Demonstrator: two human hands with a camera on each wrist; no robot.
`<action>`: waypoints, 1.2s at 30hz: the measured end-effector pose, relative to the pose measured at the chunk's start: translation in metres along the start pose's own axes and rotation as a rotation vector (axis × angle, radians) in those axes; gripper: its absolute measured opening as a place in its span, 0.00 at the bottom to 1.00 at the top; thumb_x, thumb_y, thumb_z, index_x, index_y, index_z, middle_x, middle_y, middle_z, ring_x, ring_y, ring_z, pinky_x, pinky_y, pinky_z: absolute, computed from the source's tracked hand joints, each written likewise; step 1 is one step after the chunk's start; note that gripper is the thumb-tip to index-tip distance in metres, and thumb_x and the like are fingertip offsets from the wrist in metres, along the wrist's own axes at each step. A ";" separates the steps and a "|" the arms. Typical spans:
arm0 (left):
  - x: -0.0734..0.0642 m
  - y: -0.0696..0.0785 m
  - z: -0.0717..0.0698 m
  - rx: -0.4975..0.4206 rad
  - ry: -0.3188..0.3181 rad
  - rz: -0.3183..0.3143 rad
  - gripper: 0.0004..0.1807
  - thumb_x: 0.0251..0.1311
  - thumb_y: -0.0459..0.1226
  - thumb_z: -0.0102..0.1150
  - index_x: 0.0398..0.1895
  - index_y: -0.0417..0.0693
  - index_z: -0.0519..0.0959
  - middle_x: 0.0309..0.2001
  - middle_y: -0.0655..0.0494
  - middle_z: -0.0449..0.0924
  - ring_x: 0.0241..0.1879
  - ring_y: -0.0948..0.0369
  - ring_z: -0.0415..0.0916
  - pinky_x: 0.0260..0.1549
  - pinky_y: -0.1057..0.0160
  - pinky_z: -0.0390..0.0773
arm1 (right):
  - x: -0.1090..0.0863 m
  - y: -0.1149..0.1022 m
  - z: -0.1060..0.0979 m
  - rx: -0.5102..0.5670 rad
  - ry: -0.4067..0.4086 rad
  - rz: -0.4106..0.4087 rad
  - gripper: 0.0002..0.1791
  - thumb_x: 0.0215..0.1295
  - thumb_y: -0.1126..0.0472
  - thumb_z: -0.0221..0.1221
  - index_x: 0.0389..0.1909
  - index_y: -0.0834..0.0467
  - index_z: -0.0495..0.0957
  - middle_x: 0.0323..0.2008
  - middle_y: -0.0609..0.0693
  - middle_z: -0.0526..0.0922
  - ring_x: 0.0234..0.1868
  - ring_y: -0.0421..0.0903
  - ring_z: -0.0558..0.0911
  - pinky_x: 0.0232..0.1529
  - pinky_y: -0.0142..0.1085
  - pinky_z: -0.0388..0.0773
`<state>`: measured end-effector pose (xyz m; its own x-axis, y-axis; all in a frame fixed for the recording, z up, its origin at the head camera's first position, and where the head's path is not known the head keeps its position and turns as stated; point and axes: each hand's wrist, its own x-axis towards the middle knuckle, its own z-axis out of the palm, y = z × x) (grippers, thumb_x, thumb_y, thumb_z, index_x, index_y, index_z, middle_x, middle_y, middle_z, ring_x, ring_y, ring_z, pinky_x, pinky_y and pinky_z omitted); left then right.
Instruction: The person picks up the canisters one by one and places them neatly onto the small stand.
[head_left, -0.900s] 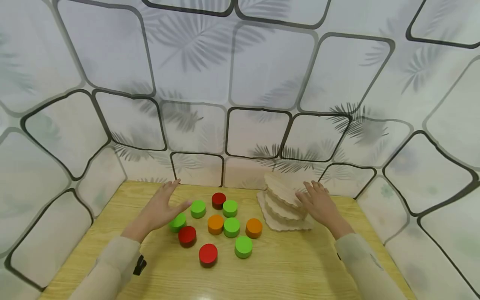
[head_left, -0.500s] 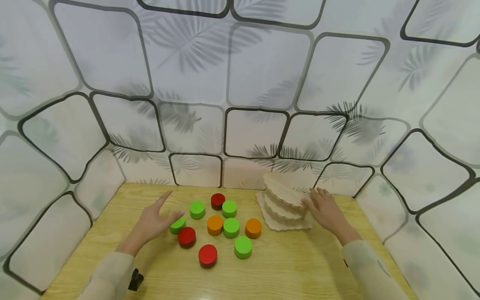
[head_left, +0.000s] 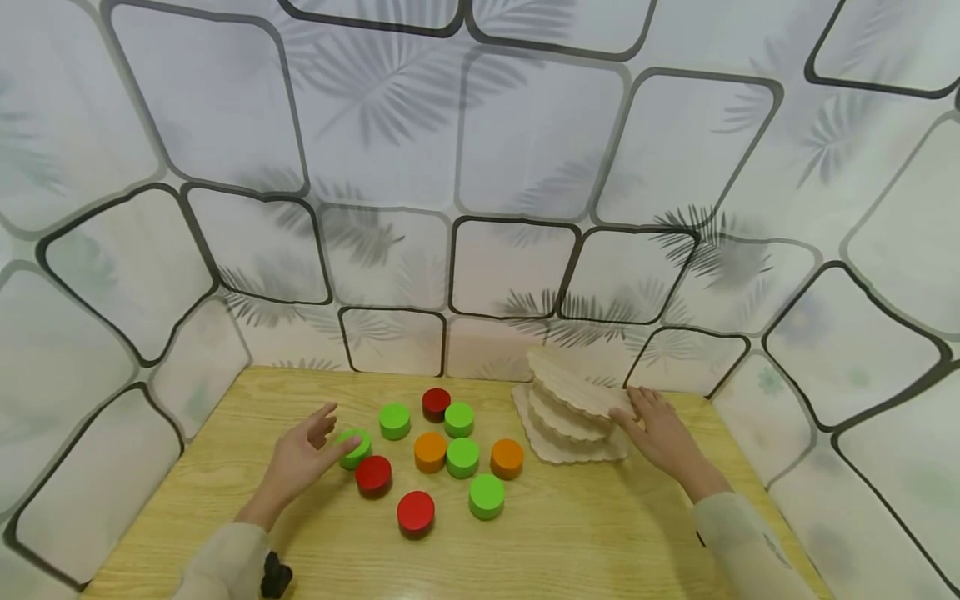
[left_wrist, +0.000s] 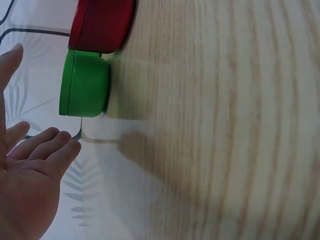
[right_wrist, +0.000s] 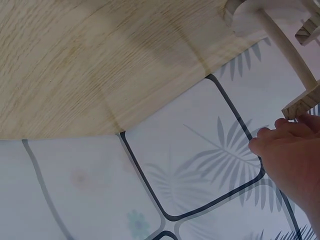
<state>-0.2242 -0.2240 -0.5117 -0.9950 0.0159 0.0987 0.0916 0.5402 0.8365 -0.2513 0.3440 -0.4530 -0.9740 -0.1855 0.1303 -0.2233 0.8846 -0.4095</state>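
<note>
My left hand (head_left: 296, 458) hovers at the left of the table, fingers loosely bent and nothing in them. Its thumb overlaps a green round block (head_left: 354, 448) in the head view; the left wrist view shows the hand apart from the green block (left_wrist: 85, 85). A red round block (head_left: 373, 476) sits beside the green one. My right hand (head_left: 663, 433) is at the right end of a pale wooden tiered stand (head_left: 573, 392) with scalloped edges. Its thumb lies at the top tier's corner. In the right wrist view the fingertips are right at a wooden tier edge (right_wrist: 302, 104).
Several more round blocks in red, green and orange (head_left: 430, 452) lie mid-table. A red one (head_left: 416, 512) is nearest the front. Patterned curtain walls (head_left: 517, 267) enclose the back and sides of the wooden table (head_left: 555, 542).
My left hand has drawn back leftward and lowered beside the green block, its fingers bending more. My right hand has moved right and down to the stand's corner. The blocks have stayed put.
</note>
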 end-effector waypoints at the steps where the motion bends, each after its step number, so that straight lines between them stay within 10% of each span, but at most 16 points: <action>1: -0.001 -0.001 0.001 -0.003 -0.004 -0.011 0.49 0.66 0.53 0.71 0.81 0.38 0.61 0.72 0.28 0.69 0.71 0.35 0.71 0.68 0.41 0.75 | 0.000 0.001 0.000 0.001 -0.003 0.003 0.44 0.83 0.40 0.49 0.80 0.72 0.54 0.78 0.78 0.56 0.79 0.77 0.51 0.77 0.72 0.46; 18: 0.005 -0.011 0.014 -0.033 -0.022 -0.024 0.45 0.59 0.45 0.78 0.75 0.33 0.70 0.66 0.33 0.79 0.62 0.43 0.83 0.55 0.65 0.83 | -0.003 0.006 0.002 0.020 0.005 0.007 0.44 0.83 0.39 0.48 0.81 0.70 0.53 0.78 0.76 0.57 0.79 0.78 0.52 0.76 0.73 0.47; 36: 0.000 -0.013 0.013 0.037 -0.042 -0.035 0.39 0.64 0.47 0.75 0.71 0.33 0.74 0.67 0.34 0.79 0.61 0.44 0.83 0.52 0.68 0.80 | -0.003 0.006 0.003 0.010 -0.009 0.034 0.43 0.83 0.38 0.48 0.82 0.66 0.55 0.80 0.74 0.55 0.79 0.78 0.53 0.73 0.75 0.53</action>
<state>-0.2255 -0.2200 -0.5292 -0.9984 0.0313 0.0467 0.0562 0.5719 0.8184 -0.2501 0.3482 -0.4581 -0.9813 -0.1593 0.1085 -0.1906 0.8862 -0.4223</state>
